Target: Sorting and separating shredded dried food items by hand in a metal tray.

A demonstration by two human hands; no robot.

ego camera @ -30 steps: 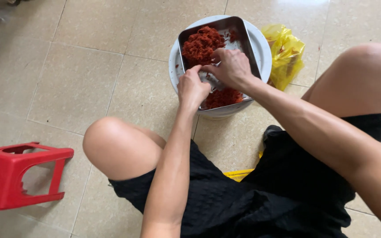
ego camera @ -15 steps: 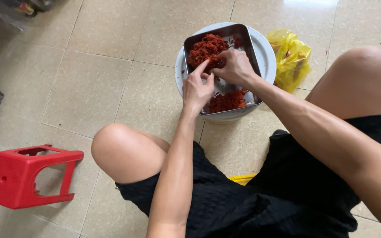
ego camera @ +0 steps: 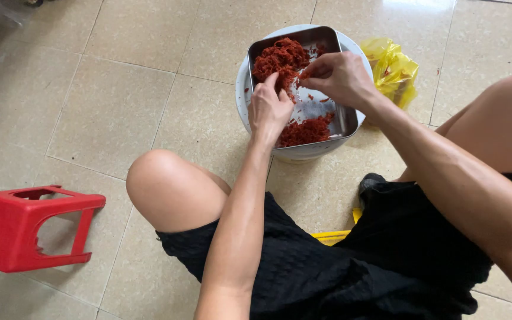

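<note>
While metal tray [ego camera: 340, 121] sits atop white bucket [ego camera: 243, 89], left hand [ego camera: 269, 109] rests at tray's left edge, fingers curled, tips pressed into red shredded pile [ego camera: 281, 59] at tray's far end. Right hand [ego camera: 336, 77] over tray centre, fingertips pinched on few red shreds. Smaller red heap [ego camera: 306, 130] at tray's near end. Yellow bag [ego camera: 393, 68] right of tray; red stool [ego camera: 22, 228] well left.

arms: bare, no sleeves | left hand [ego camera: 269, 109], right hand [ego camera: 338, 77]: no gloves | shorts [ego camera: 351, 266]: black, textured knit | knees: bare
</note>
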